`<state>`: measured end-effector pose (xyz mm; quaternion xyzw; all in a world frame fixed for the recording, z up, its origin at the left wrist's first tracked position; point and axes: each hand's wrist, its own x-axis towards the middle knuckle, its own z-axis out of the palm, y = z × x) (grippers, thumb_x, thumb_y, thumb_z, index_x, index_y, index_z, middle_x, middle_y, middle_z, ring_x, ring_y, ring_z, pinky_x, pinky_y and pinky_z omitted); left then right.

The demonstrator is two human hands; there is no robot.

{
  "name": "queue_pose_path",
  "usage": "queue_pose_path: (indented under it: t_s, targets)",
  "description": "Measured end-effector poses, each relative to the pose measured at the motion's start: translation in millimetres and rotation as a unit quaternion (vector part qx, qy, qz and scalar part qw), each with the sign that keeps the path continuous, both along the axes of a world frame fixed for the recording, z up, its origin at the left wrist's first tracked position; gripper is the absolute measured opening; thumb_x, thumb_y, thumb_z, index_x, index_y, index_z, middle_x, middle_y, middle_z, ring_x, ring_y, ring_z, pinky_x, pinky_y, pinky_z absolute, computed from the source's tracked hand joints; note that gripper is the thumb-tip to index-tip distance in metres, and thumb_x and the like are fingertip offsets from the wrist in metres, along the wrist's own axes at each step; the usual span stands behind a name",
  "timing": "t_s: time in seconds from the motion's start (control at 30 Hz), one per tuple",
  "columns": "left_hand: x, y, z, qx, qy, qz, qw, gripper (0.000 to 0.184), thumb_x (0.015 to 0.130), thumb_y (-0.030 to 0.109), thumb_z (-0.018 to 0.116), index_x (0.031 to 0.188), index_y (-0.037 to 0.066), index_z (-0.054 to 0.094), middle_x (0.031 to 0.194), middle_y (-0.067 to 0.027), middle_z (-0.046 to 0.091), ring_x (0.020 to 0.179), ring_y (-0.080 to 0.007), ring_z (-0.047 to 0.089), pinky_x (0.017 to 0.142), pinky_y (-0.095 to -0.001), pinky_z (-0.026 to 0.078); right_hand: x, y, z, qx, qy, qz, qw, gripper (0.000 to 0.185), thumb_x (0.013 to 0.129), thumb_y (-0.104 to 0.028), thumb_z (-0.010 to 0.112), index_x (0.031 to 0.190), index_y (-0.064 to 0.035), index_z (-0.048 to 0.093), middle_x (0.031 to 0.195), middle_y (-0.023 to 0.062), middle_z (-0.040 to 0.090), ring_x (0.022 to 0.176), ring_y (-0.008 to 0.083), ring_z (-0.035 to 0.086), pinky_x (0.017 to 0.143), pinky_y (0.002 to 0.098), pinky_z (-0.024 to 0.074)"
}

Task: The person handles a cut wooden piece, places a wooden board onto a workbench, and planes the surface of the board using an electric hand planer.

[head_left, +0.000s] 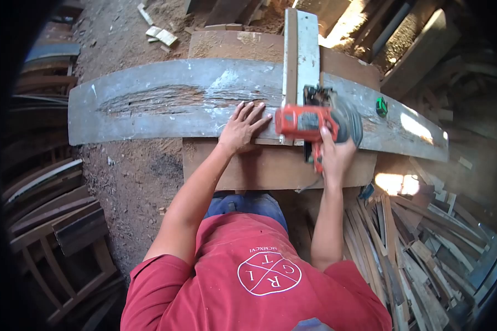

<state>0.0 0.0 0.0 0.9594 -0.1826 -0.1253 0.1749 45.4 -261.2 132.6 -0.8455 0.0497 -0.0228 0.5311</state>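
Note:
A long weathered grey plank (143,74) with a rotted, splintered strip lies crosswise over a wooden work surface (226,165). My left hand (242,128) presses on it with fingers spread, just left of the saw. My right hand (335,153) is closed round the handle of a red circular saw (301,120), which rests on the plank. Against the saw, a white straight-edged guide board (308,52) runs across the plank toward the far side. The saw's blade is hidden from view. To the right of the saw a green tape measure (381,107) sits on the plank.
Scrap wood strips (392,248) are heaped at the lower right. Stacked wooden frames (66,248) stand along the left. Small offcuts (161,35) lie on the dirt floor (138,182), and thick timbers (414,52) lean at the upper right.

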Motion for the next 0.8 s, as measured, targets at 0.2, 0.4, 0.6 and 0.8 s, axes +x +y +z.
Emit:
queue_pose_path:
  t_s: [0.2,0.4,0.6,0.8]
  targets:
    - [-7.4,-4.7,12.2,0.029,-0.072,0.009,0.997,0.110,0.076,0.055,0.082,0.167,0.029,0.027,0.175,-0.0133,0.020,0.161,-0.0381,0.017,0.132,-0.0567,0.008,-145.5,-79.4,53.9,0.064,0.146,-0.161,0.974,0.032,0.090,-0.007,0.076,0.120,0.0035,0.072,0.106,0.0061,0.075,0.099,0.0183,0.071,0.093,0.0341,0.0543]
    - [-13.5,-14.6,5.0,0.059,-0.069,0.019,0.996,0.093,0.087,0.029,0.072,0.168,0.025,0.026,0.176,-0.0143,0.015,0.162,-0.0390,0.013,0.130,-0.0608,0.005,-267.2,-166.4,28.9,0.014,0.132,-0.308,0.942,0.039,0.090,-0.009,0.077,0.126,0.0046,0.071,0.119,0.0123,0.075,0.112,0.0215,0.070,0.103,0.0362,0.0504]
    - [-30.1,-39.5,-7.1,0.111,-0.101,0.055,0.987,0.084,0.092,0.015,0.063,0.168,0.018,0.026,0.175,-0.0183,0.016,0.161,-0.0422,0.013,0.128,-0.0647,0.009,-312.2,-254.4,-48.4,0.045,0.216,-0.413,0.884,0.027,0.093,-0.004,0.072,0.119,0.0038,0.071,0.096,0.0069,0.074,0.077,0.0142,0.068,0.070,0.0312,0.0535]
    - [-37.7,-67.8,12.2,0.133,-0.034,0.096,0.986,0.100,0.082,0.004,0.071,0.169,0.013,0.022,0.174,-0.0204,0.019,0.162,-0.0430,0.013,0.129,-0.0602,0.014,-313.8,-351.9,-211.3,0.182,0.297,-0.418,0.839,0.026,0.096,-0.010,0.070,0.120,-0.0008,0.065,0.072,-0.0006,0.060,0.052,0.0066,0.052,0.045,0.0259,0.0401]
